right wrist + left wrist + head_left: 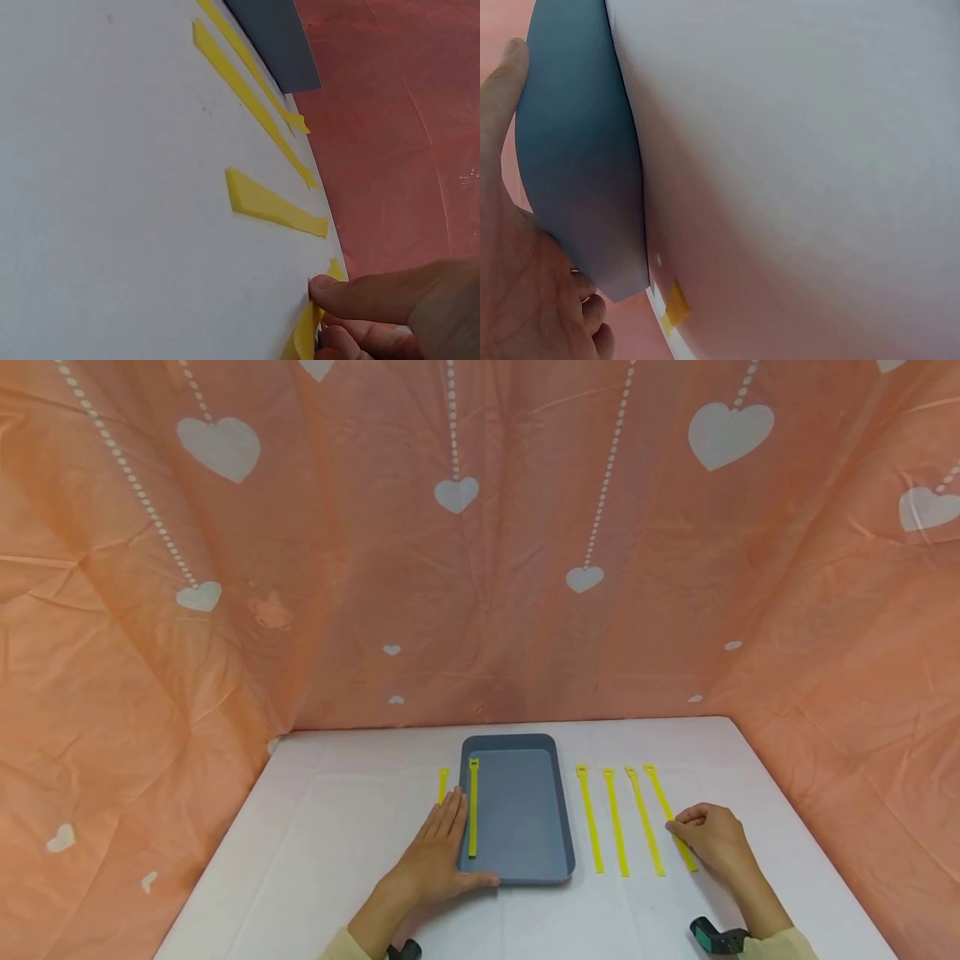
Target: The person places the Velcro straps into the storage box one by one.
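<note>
Table: a white table (pixel 360 827) stands before a pink cloth (pixel 480 568) printed with white hearts.
Tray: a grey tray (pixel 525 810) lies at the middle of the table, its long side running away from the person.
Strip in tray: one yellow strip (pixel 472 810) lies inside the tray along its left wall.
Left strip: a further yellow strip (pixel 443 781) lies on the table just left of the tray, its near part hidden under the left hand.
Right strips: four yellow strips lie side by side to the right of the tray; the first (pixel 589 818), second (pixel 616 822) and third (pixel 645 822) lie free.
Fourth strip: the outermost strip (pixel 663 802) slants a little and passes under the right hand's fingers.
Left hand: the left hand (pixel 438 856) rests flat on the table against the tray's near left corner, fingers straight and together, thumb stretched along the tray's near edge; the wrist view shows the thumb (pixel 502 90) touching the tray's wall.
Right hand: the right hand (pixel 708 835) has its fingers curled, and its fingertips (pixel 330 289) pinch the fourth strip at the table's surface.
Wrists: a dark band (pixel 716 937) sits on the right wrist.
</note>
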A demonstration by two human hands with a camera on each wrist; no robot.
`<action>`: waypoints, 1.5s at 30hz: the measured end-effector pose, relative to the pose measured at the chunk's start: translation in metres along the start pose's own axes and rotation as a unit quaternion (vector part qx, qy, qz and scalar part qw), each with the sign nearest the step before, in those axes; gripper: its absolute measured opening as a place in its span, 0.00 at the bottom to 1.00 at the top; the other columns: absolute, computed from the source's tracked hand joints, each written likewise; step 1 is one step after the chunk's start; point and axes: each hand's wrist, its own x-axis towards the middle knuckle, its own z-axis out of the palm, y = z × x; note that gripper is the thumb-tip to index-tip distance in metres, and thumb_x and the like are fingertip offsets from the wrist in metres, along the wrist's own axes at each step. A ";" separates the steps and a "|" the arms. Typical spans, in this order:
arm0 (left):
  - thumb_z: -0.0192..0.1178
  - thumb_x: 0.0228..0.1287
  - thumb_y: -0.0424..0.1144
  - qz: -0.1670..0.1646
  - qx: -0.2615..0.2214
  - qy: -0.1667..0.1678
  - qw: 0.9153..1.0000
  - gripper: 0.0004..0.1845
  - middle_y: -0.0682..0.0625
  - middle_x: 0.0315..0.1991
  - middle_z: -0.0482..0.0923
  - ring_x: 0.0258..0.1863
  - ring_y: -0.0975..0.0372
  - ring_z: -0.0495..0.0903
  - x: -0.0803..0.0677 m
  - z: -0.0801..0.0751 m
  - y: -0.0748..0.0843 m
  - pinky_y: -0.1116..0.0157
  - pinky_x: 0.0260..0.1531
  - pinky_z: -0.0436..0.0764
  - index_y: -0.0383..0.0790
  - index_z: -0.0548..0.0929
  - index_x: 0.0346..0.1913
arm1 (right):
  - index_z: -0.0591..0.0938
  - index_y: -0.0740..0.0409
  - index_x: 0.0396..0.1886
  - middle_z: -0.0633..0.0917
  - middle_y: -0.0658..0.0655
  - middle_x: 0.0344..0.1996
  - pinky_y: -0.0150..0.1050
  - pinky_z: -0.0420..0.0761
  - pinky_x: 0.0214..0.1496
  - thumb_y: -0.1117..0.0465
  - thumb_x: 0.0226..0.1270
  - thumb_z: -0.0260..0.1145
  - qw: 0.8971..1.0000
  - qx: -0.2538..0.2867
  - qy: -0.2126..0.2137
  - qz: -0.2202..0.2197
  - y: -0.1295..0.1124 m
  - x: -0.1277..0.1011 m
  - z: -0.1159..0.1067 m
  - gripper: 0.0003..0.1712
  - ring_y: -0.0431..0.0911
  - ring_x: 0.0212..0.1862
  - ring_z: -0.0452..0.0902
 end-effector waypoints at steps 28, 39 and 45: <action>0.62 0.58 0.82 -0.002 0.007 0.003 1.000 0.74 0.38 0.89 0.35 0.88 0.46 0.39 0.001 0.001 0.001 0.46 0.85 0.49 0.31 0.44 0.87 | 0.86 0.69 0.39 0.84 0.56 0.27 0.39 0.77 0.29 0.59 0.68 0.76 1.000 0.016 0.005 0.009 0.002 0.001 0.002 0.14 0.47 0.29 0.77; 0.63 0.58 0.82 -0.003 0.003 0.003 1.000 0.74 0.38 0.89 0.35 0.88 0.47 0.39 0.000 0.001 0.001 0.46 0.85 0.49 0.31 0.43 0.87 | 0.87 0.69 0.42 0.84 0.53 0.28 0.35 0.77 0.29 0.59 0.70 0.76 0.998 0.054 0.001 0.015 0.010 0.002 -0.002 0.15 0.46 0.31 0.77; 0.62 0.58 0.83 -0.003 0.005 0.003 1.000 0.74 0.38 0.89 0.35 0.88 0.46 0.39 0.001 0.001 0.001 0.46 0.85 0.49 0.31 0.44 0.87 | 0.87 0.69 0.46 0.85 0.52 0.29 0.35 0.80 0.30 0.57 0.71 0.76 0.995 0.092 -0.012 0.034 0.017 0.005 -0.003 0.18 0.45 0.33 0.78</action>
